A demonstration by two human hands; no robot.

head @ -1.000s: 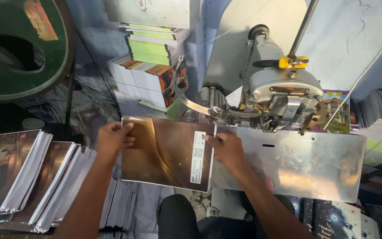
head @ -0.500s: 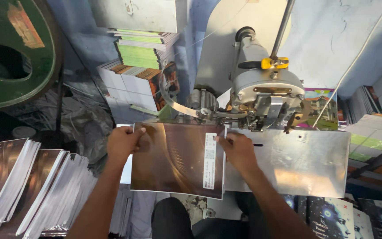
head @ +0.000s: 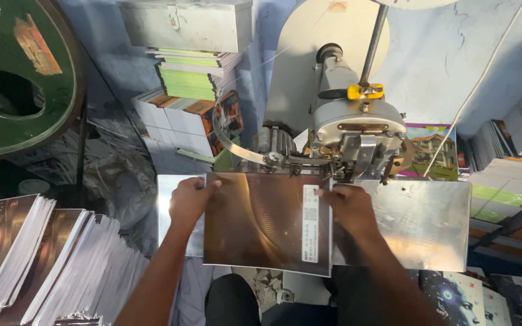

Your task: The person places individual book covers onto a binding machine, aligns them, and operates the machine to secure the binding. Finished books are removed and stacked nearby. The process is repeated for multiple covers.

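I have one glossy brown booklet [head: 261, 220] under both my hands, lying flat on the shiny metal desk [head: 418, 223] of the stitching machine [head: 348, 130]. My left hand [head: 190, 202] presses on the booklet's left edge, its grip together with the fingers curled over the top corner. My right hand [head: 348, 208] lies on the right edge beside the white label strip [head: 310, 223], fingers flat and closed against the cover, just below the machine's head. The booklet's top edge sits right under the stitching head, and the lower edge overhangs the desk toward my lap.

There is one machine, grey, with one yellow clamp [head: 364, 92] on its top and one curved metal band [head: 237, 145] arching out to its left. A slanted rod [head: 374, 39] rises from behind it.

At my left lies a fanned stack of the same brown booklets [head: 49, 259], too many to count. Beyond the desk stand piles of green books [head: 191, 75] and white-and-orange ones [head: 176, 121], under a grey metal box [head: 185, 24]. A large green wheel [head: 19, 78] fills the upper left. More stacked books [head: 509, 169] stand at the right, and dark printed covers [head: 478, 296] lie at the lower right. The machine head hides the booklet's far edge near my right fingers.
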